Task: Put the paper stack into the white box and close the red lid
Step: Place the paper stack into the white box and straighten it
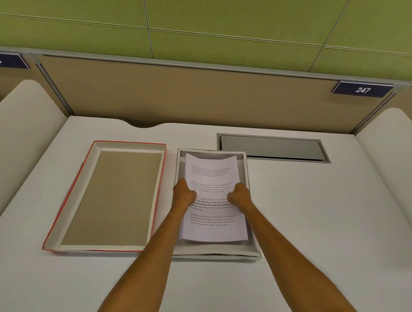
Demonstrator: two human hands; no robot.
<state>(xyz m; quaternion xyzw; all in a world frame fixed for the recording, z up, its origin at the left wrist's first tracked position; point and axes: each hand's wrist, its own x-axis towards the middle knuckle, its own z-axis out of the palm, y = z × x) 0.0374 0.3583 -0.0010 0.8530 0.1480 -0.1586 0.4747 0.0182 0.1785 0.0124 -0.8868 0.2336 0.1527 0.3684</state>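
Observation:
A stack of printed paper (212,179) hangs over the open white box (254,252) at the desk's middle, its far end dipping inside the box and its near edge raised. My left hand (184,194) grips the stack's left edge and my right hand (239,195) grips its right edge. The red lid (70,197) lies upside down just left of the box, showing a brown cardboard inside and white inner walls.
A grey metal cable hatch (273,148) is set into the white desk (321,221) behind and right of the box. A tan partition with number plates 246 and 247 closes the back. Curved white dividers rise at both sides.

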